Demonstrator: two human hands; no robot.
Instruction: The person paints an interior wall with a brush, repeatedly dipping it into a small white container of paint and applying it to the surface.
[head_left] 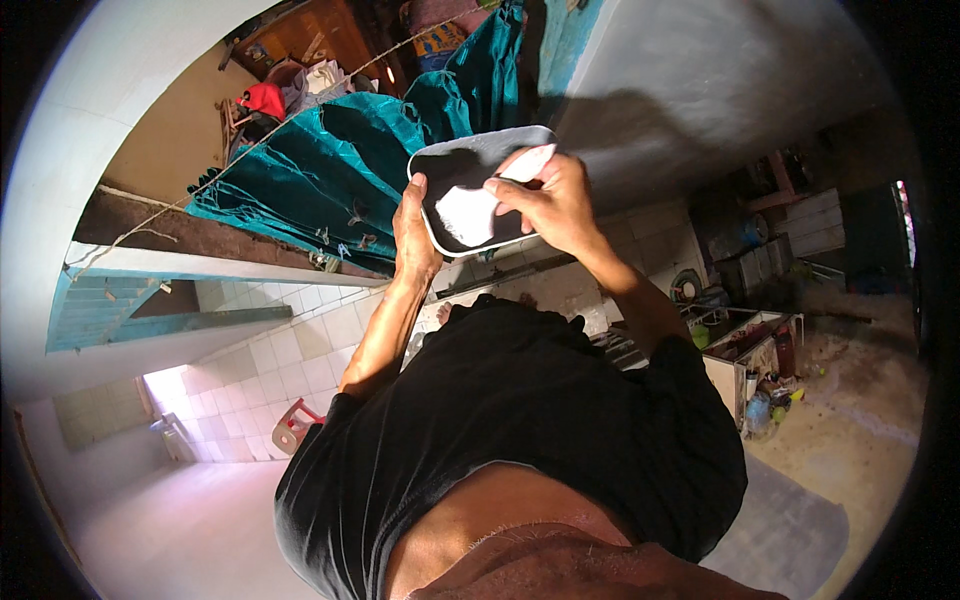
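A shallow rectangular container (480,143) with rounded corners and a pale rim is held up in front of me, tilted toward me. My left hand (411,235) grips its left side, thumb over the rim and fingers hidden behind. Over the container's right part, my right hand (550,203) is closed on a small pale piece (528,163), perhaps folded cloth; its exact kind is unclear. Inside lies a bright white patch (467,216) with dark areas around it; whether this is sunlight or some white material I cannot tell.
Beyond the container, a teal curtain (330,150) hangs on a cord, with piled clothes (300,88) behind it. A grey wall (720,70) rises at far right. At right stands a low cabinet (735,365) with bottles beside it. A red-edged plastic chair (296,425) is at left.
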